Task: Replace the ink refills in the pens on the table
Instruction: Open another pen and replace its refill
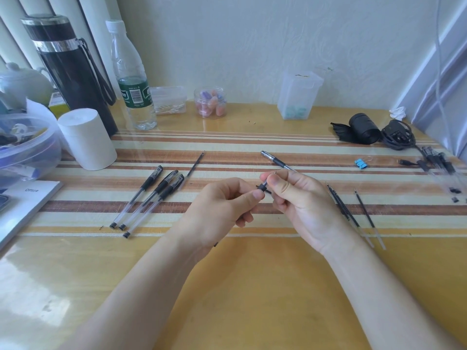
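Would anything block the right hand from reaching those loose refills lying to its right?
Nothing visible does: only bare table lies between the right hand and the refills. Both it and the left hand are pinching a small pen part, though.

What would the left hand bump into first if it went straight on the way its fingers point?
Probably the right hand: the left hand points straight at it, both pinching one small black pen piece.
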